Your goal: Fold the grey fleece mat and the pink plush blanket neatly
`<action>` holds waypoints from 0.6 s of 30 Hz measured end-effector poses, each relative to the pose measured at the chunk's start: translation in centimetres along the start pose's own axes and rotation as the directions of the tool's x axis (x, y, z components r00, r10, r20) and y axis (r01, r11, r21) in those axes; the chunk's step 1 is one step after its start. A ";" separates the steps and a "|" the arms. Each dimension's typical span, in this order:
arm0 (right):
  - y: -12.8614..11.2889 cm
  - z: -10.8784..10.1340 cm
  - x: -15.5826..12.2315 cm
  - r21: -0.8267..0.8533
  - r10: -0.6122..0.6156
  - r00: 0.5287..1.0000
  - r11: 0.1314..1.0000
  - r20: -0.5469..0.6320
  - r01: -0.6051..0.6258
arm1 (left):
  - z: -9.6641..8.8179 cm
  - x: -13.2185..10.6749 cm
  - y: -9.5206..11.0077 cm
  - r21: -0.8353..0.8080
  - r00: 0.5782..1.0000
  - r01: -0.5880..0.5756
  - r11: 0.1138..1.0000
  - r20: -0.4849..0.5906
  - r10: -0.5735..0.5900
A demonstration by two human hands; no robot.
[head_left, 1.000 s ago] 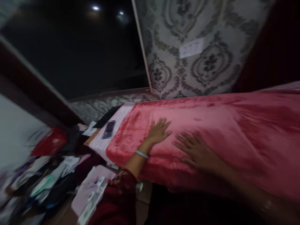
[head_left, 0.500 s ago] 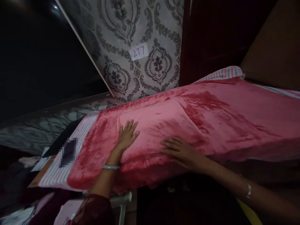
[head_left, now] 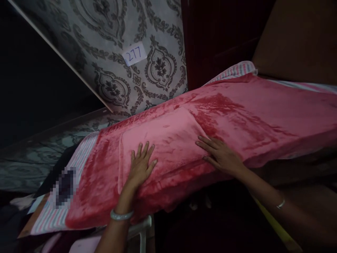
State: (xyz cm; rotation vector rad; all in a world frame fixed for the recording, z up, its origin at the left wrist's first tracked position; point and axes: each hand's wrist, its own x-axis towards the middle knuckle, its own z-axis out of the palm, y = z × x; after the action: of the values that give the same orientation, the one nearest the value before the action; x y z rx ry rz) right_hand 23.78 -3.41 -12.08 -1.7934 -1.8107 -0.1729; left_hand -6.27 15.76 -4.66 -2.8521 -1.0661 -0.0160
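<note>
A folded pink plush cloth (head_left: 168, 130) lies flat on a larger red-pink plush blanket (head_left: 263, 109). My left hand (head_left: 140, 163) rests on the left part of the folded cloth, palm down with fingers spread. At the cloth's right edge, my right hand (head_left: 221, 154) lies flat with its fingers stretched out to the left. Neither hand grips anything. Each wrist wears a bangle.
Under the blanket, a striped sheet (head_left: 50, 219) shows at the left end, with a dark blurred-out object (head_left: 65, 188) on it. A patterned wall (head_left: 158, 84) bears a paper marked 277 (head_left: 134, 53). A pale chair (head_left: 143, 230) stands below the front edge.
My right hand has slid rightward across the folded cloth to its right edge. My left hand stays on the left part. The view has shifted and tilted slightly.
</note>
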 end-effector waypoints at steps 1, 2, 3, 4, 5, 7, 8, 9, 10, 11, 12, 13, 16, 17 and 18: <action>-0.1 -0.1 0.1 0.010 0.002 1.000 1.000 -0.005 -0.002 | 0.1 0.1 -0.1 0.008 1.000 -0.001 1.000 -0.008 0.001; -0.2 -0.2 0.2 0.021 0.003 1.000 1.000 -0.011 -0.003 | 0.1 0.1 -0.2 0.012 1.000 -0.002 1.000 -0.016 0.002; -0.3 -0.3 0.3 0.032 0.005 1.000 0.999 -0.019 -0.004 | 0.0 0.1 -0.3 0.013 1.000 -0.005 1.000 -0.024 0.006; -0.3 -0.3 0.3 0.043 0.007 1.000 0.999 -0.026 -0.006 | -0.1 0.1 -0.4 0.010 0.999 -0.009 1.000 -0.033 0.009; -0.2 -0.3 0.3 0.051 0.011 0.999 0.999 -0.035 -0.009 | -0.2 0.1 -0.5 0.004 0.999 -0.010 1.000 -0.042 0.010; -0.1 -0.2 0.1 0.067 0.017 0.999 0.998 -0.050 -0.013 | -0.6 0.1 -0.5 -0.014 0.999 -0.001 1.000 -0.049 0.000; 0.1 -0.1 0.0 0.076 0.015 0.998 0.997 -0.059 -0.010 | -0.9 0.1 -0.3 -0.022 0.999 0.009 1.000 -0.053 -0.010; 0.2 0.0 -0.1 0.085 0.012 0.997 0.996 -0.072 -0.006 | -1.2 0.1 0.0 -0.030 0.998 0.017 0.999 -0.061 -0.019; 0.3 -0.1 -0.1 0.095 0.008 0.996 0.996 -0.088 0.000 | -1.5 0.2 0.5 -0.036 0.997 0.013 0.999 -0.072 -0.016; 0.4 -0.2 0.0 0.105 0.009 0.994 0.994 -0.106 0.002 | -1.8 0.2 1.3 -0.038 0.996 -0.005 0.999 -0.088 0.001; 0.4 -0.4 0.3 0.114 0.015 0.992 0.993 -0.125 -0.001 | -2.0 0.3 2.2 -0.038 0.994 -0.037 0.999 -0.105 0.032; 0.3 -0.7 0.9 0.121 0.024 0.989 0.993 -0.144 -0.007 | -2.1 0.4 3.5 -0.033 0.990 -0.081 0.996 -0.119 0.076; -0.6 -2.0 4.1 0.136 0.006 0.988 0.991 -0.155 0.015 | -1.4 0.7 7.9 0.001 0.965 -0.218 0.976 -0.150 0.215; -1.0 -2.3 5.7 0.137 -0.018 0.990 0.990 -0.139 0.037 | -0.8 0.8 9.4 0.015 0.956 -0.244 0.970 -0.167 0.243; -1.5 -2.5 7.4 0.136 -0.043 0.993 0.989 -0.109 0.057 | -0.1 0.9 10.7 0.030 0.947 -0.256 0.966 -0.194 0.257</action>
State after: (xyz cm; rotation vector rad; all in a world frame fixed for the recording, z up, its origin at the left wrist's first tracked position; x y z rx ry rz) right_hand 23.67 1.71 -6.01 -1.6133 -1.7497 -0.1545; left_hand 1.46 8.30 -5.44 -2.8868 -0.6520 -0.2699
